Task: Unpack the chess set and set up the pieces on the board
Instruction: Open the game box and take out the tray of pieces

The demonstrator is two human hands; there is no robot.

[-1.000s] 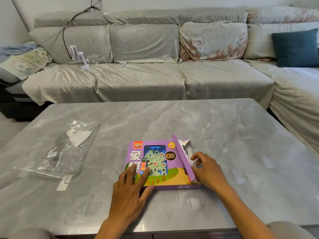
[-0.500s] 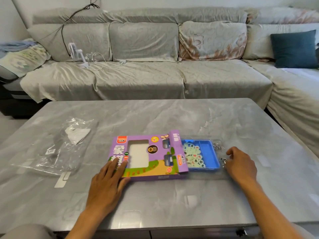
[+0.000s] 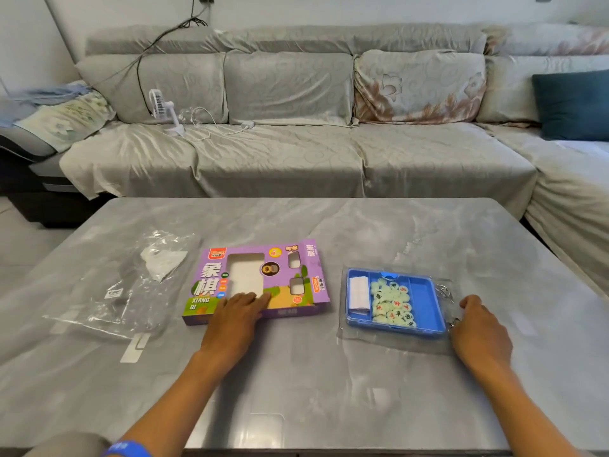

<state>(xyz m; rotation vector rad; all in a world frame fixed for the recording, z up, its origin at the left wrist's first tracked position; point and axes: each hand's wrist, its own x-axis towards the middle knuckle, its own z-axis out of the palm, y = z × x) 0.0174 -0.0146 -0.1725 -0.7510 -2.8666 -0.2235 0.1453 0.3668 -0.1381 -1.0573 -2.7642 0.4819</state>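
A purple cardboard chess box [image 3: 250, 258] lies flat on the grey table [image 3: 329, 225], its window showing nothing inside. My left hand [image 3: 237, 311] rests flat on the box's near edge with straight fingers. To the right, apart from the box, sits a blue tray [image 3: 425, 301] inside a clear plastic sleeve. It holds several pale green round chess pieces [image 3: 392, 303] and a folded white sheet [image 3: 358, 293]. My right hand [image 3: 478, 331] grips the sleeve's right edge with curled fingers, beside small metal rings [image 3: 443, 291].
A crumpled clear plastic bag [image 3: 125, 291] lies on the table's left part. Behind the table runs a grey covered sofa [image 3: 290, 153] with a small white fan [image 3: 163, 107] and cables on it. The sofa's right wing [image 3: 566, 206] flanks the table.
My right hand has pulled the blue tray fully out of the purple box and off to the right. My left hand stayed pressed on the box.
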